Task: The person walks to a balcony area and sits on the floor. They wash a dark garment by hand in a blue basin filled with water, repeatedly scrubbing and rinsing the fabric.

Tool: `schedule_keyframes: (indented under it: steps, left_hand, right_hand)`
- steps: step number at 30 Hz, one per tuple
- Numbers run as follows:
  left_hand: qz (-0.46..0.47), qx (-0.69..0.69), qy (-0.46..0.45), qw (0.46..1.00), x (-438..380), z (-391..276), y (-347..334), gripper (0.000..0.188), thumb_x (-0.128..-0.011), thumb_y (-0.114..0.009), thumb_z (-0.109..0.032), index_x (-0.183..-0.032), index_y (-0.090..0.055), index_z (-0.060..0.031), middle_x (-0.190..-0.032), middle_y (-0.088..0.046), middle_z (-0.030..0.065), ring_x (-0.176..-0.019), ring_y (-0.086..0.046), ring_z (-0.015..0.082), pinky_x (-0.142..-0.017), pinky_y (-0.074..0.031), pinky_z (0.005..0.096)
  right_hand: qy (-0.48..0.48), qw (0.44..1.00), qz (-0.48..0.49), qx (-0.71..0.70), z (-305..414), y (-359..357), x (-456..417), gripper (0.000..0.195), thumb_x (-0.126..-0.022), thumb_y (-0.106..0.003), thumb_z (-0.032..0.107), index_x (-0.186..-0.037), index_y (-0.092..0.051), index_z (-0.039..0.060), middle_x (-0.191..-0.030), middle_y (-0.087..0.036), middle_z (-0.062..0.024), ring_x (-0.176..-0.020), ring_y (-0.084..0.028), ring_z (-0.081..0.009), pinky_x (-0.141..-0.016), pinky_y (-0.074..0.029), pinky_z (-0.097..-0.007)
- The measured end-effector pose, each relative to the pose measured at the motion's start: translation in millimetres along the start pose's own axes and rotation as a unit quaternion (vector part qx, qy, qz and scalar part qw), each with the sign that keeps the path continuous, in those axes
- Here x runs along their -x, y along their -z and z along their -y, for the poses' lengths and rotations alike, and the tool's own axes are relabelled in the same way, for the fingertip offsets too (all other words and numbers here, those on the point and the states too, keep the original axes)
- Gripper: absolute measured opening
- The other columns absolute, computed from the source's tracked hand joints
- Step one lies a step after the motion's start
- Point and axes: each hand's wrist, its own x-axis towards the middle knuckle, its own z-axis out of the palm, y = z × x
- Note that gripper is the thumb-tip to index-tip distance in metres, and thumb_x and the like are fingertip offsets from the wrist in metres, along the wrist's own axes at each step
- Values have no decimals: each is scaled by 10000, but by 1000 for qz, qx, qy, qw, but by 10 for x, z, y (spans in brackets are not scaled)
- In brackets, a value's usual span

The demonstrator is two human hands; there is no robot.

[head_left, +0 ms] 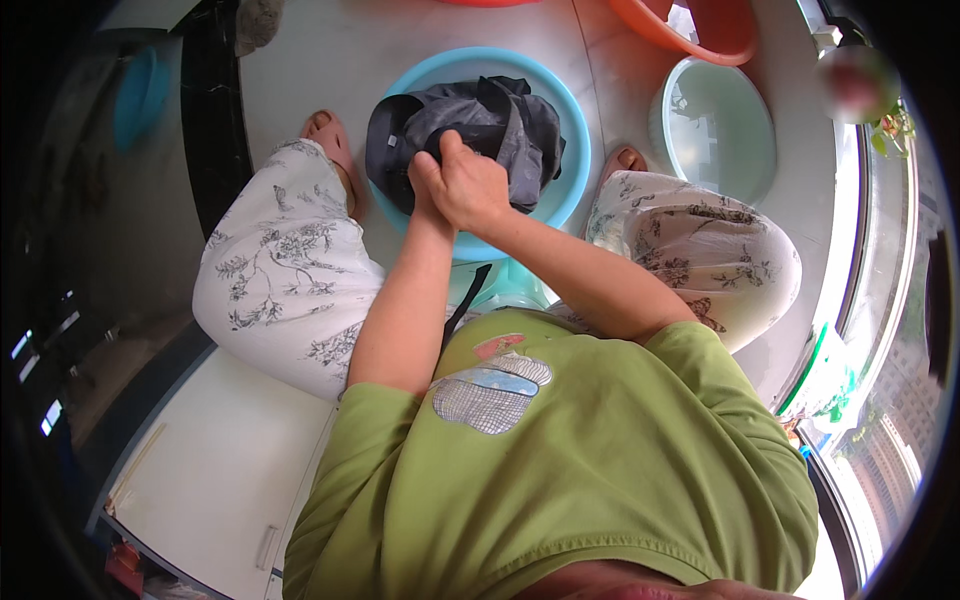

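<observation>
A bundled grey and black fabric article (517, 142) lies in a light blue round plastic basin (577, 157) on the floor, between two feet in pink slippers. My right hand (472, 184) is closed on a dark fold of it near the bundle's lower middle. Pressed against that hand, my left hand (425, 180) grips at the same fold and is partly hidden, with its thumb showing. A dark flap with a small pale tag (391, 140) spreads at the left of the bundle.
Right of the blue basin stands a pale green basin (724, 135) holding what looks like water. An orange basin (735, 45) is beyond it. A light turquoise plastic object (514, 285) sits between my legs. White cabinet (202, 465) at lower left; window along the right.
</observation>
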Motion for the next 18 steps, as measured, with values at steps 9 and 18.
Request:
schedule_keyframes:
  steps: [9, 18]
  left_hand:
    - [-137, -75, 29, 987, 268, -54, 464, 390, -979, -295, -281, -1261, -504, -112, -1257, -546, 133, -1151, -526, 261, -981, -419, 401]
    - [-469, -273, 21, 840, -263, 300, -496, 482, -989, -421, -300, -1369, -412, -4, -1364, -472, 94, -1214, -484, 239, -1062, -367, 371]
  right_hand:
    - [5, 1000, 12, -4, 14, 3, -36, 425, -949, -384, 463, -955, -432, 41, -895, -636, -264, -869, -599, -463, -778, -456, -527]
    - [-207, 846, -140, -471, -1229, 105, -739, 270, -898, -571, 283, -831, -564, 21, -794, -591, -82, -759, -538, -213, -720, -436, -373]
